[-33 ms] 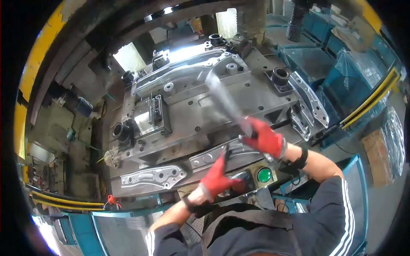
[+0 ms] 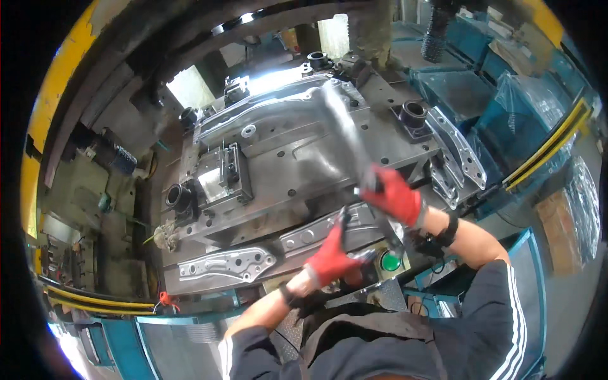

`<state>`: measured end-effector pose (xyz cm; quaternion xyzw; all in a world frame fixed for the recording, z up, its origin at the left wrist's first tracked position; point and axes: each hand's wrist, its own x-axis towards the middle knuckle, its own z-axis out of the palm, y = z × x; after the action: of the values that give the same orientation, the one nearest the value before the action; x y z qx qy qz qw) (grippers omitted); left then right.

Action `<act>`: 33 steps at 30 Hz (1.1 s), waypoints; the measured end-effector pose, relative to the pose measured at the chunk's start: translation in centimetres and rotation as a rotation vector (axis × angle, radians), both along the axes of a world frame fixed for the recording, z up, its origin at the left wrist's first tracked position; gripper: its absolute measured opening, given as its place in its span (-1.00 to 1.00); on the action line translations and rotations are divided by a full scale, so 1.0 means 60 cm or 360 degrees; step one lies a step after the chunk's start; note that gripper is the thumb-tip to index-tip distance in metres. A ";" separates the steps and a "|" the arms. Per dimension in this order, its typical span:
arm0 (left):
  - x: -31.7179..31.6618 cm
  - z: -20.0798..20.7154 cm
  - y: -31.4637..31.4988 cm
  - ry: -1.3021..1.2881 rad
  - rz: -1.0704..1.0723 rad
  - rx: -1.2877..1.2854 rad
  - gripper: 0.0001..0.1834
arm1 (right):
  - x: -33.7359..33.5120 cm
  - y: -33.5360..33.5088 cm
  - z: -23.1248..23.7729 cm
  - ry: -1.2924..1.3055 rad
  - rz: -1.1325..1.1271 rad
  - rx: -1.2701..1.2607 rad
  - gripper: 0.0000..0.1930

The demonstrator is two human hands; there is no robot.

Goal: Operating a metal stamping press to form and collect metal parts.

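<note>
A long, shiny metal piece [image 2: 345,123], smeared by motion, slants up and away from my right hand [image 2: 396,197] over the die. My right hand, in a red glove with dark fingertips, is closed round its near end. My left hand [image 2: 330,258], gloved alike, holds nothing, its thumb and fingers spread. It is in front of a stamped metal bracket [image 2: 307,237] on the die's near ledge, and its fingertips overlap that bracket; whether they touch it I cannot tell. Another perforated bracket [image 2: 228,263] lies farther left on that ledge.
The large steel die [image 2: 272,171] has round guide bushings [image 2: 179,195] at its corners. A long formed metal part [image 2: 266,104] lies along its far side. More brackets [image 2: 459,149] lie at right. A green button [image 2: 391,260] is near me. Yellow bars [image 2: 551,145] flank the press.
The blurred metal piece has swung slightly to the right and farther over the die. My left hand has shifted a little right and up. My right hand stays nearly in place.
</note>
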<state>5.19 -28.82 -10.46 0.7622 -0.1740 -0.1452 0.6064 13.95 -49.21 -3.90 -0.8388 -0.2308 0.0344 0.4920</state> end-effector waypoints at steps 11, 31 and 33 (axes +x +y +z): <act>0.209 0.025 -0.200 0.0339 -0.0147 -0.1224 -0.52 | 0.216 -0.072 0.069 0.0859 -0.0110 0.0606 -0.71; 0.231 0.080 -0.233 0.0208 0.0465 -0.1267 -0.55 | 0.278 -0.100 0.016 -0.0491 0.0581 0.0539 -0.65; 0.205 0.087 -0.233 0.0273 0.0384 -0.1386 -0.44 | 0.296 -0.130 -0.008 -0.0577 0.0558 0.0482 -0.68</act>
<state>17.51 -42.80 -5.27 0.4365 -0.0779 -0.0496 0.8950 31.70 -57.02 -4.35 -0.6955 -0.4589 -0.0662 0.5489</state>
